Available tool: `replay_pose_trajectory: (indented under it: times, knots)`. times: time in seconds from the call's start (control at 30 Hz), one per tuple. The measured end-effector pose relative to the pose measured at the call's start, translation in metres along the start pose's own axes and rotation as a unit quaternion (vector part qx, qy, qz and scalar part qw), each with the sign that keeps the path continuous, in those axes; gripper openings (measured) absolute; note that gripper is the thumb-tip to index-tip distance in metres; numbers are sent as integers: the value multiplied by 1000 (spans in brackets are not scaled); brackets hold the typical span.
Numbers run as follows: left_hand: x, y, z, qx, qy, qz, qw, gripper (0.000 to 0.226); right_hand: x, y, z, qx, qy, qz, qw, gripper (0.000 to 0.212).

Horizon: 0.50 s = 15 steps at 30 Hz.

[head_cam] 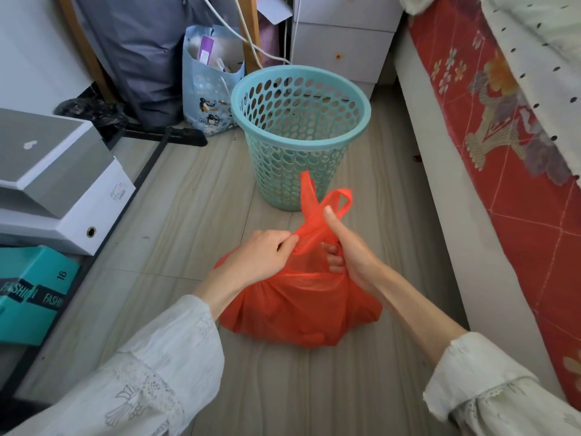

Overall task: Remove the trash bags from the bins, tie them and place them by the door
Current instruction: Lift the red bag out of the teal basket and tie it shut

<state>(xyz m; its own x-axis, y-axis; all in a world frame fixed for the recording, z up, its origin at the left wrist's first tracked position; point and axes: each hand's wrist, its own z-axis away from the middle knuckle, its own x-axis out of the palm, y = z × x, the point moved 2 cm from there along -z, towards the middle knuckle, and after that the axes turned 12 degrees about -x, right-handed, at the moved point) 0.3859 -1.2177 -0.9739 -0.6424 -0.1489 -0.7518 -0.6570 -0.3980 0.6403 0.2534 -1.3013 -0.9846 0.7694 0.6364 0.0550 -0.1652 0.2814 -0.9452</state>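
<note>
A full red-orange trash bag [298, 309] sits on the wooden floor in front of me. Its two handle loops [314, 199] stick up and cross each other above my hands. My left hand [261, 256] pinches the bag's neck from the left. My right hand [345, 247] grips the neck from the right, thumb pointing up along a handle, fingers curled behind the plastic. Just beyond the bag stands a teal perforated plastic bin [298, 127], upright and with no bag in it.
A bed with a red patterned cover [503, 152] runs along the right. Stacked white boxes [63, 184] and a teal shoe box [31, 294] line the left. A blue cartoon bag [210, 89], a grey bag and white drawers [339, 36] stand behind the bin.
</note>
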Motion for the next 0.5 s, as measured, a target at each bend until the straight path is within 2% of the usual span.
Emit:
replay_pose_trajectory:
  times: [0.13,0.2,0.27,0.3,0.37,0.4,0.47,0.5]
  knots:
    - [8,-3,2,22,-24,-20,999,46,-3,4,-5,46,35,-146,988,46]
    - [7,-3,1,-11,-54,17,998,45,-3,1,-4,42,32,-194,979,44]
    - [7,-5,-2,-93,-134,152,975,41,-3,-5,-2,31,18,-248,968,43]
    - [7,-7,-3,-141,-178,242,943,37,-3,-7,-2,27,12,-261,965,44]
    - [-1,-10,-1,-230,-249,403,850,32,-2,-8,-3,31,5,-220,975,44]
    - [-3,-14,-1,-252,-273,404,836,29,-1,-7,-3,28,7,-160,987,42]
    - [-6,-17,0,-278,-303,341,845,24,-2,-6,-4,-9,14,-5,1000,41]
    - [-7,-17,0,-295,-314,374,821,29,-3,-7,-5,-39,13,69,997,43]
